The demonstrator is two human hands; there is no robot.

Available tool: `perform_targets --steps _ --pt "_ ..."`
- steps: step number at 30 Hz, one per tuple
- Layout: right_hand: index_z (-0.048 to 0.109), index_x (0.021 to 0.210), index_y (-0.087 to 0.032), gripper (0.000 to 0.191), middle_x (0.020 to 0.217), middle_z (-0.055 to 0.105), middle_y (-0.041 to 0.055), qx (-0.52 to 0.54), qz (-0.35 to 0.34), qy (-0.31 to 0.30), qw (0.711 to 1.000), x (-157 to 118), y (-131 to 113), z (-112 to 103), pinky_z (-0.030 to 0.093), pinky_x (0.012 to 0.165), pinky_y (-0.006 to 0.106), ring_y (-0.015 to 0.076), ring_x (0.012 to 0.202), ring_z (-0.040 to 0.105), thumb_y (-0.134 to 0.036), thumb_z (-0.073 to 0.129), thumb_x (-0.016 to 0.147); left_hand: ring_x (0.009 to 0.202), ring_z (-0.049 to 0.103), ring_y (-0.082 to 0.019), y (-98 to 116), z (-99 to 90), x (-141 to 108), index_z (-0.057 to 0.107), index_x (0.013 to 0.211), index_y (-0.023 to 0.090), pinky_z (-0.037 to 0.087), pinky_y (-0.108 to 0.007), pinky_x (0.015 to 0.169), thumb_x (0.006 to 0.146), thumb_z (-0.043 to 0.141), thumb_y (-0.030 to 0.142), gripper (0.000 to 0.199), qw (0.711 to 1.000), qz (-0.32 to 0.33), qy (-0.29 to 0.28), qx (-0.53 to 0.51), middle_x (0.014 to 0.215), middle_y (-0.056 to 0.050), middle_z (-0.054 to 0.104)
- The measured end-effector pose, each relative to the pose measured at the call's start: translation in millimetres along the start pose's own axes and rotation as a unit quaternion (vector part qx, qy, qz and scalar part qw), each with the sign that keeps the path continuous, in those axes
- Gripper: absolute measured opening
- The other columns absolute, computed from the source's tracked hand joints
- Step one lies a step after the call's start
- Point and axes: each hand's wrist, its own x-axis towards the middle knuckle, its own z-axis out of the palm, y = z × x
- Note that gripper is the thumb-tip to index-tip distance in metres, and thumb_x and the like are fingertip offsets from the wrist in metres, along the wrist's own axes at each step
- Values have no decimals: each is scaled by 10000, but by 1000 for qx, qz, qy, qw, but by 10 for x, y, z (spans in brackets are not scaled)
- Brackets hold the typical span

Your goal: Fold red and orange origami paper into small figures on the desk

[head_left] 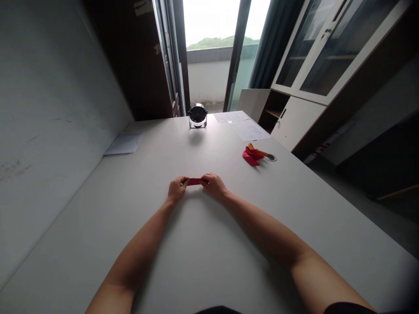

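Observation:
Between my two hands is a narrow strip of folded red paper [195, 181], held level just over the white table [157, 161]. Its left end is pinched by my left hand [177, 188], with the thumb on the near side. My right hand [214, 185] grips the other end, its fingers curled over the top. Both ends of the strip are covered by fingers. To the right lie folded red and orange paper pieces [252, 155], apart from both hands, beside a roll of tape [271, 157].
A round black device on a silver stand [198, 115] sits near the table's far edge. Printed sheets [250, 130] lie at the far right, and more papers [123, 143] rest by the left wall. Past the table's right side stands a cabinet [301, 117] with one lower door open.

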Motion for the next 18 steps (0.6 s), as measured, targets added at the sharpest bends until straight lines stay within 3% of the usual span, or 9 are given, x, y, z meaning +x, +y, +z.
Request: perform_targets --steps 6,10,12,18 --pt "720 868 -199 139 776 663 11 48 -7 22 999 -6 2 -18 386 671 245 135 691 533 -273 610 911 773 684 -178 13 18 10 667 1038 204 546 -312 731 860 657 359 236 988 -44 32 -146 882 -37 726" --pt "729 884 -201 161 736 675 -10 98 26 19 995 -17 15 -22 374 628 235 120 637 522 -306 608 899 752 682 -173 -8 21 37 661 1002 156 560 -326 722 827 680 351 263 967 -61 -12 -249 891 -62 733" --pt "728 887 -203 164 721 680 -19 131 41 8 990 -22 15 -17 377 616 230 117 624 527 -315 608 887 733 670 -169 -16 15 44 684 960 144 554 -329 727 830 674 353 247 964 -59 -30 -256 856 -66 735" --pt "709 903 -211 138 706 666 -32 170 60 -4 984 -19 -14 1 386 585 220 114 602 527 -284 613 837 758 672 -175 4 2 18 690 950 166 541 -329 747 857 653 358 217 971 -39 -12 -234 832 -53 738"
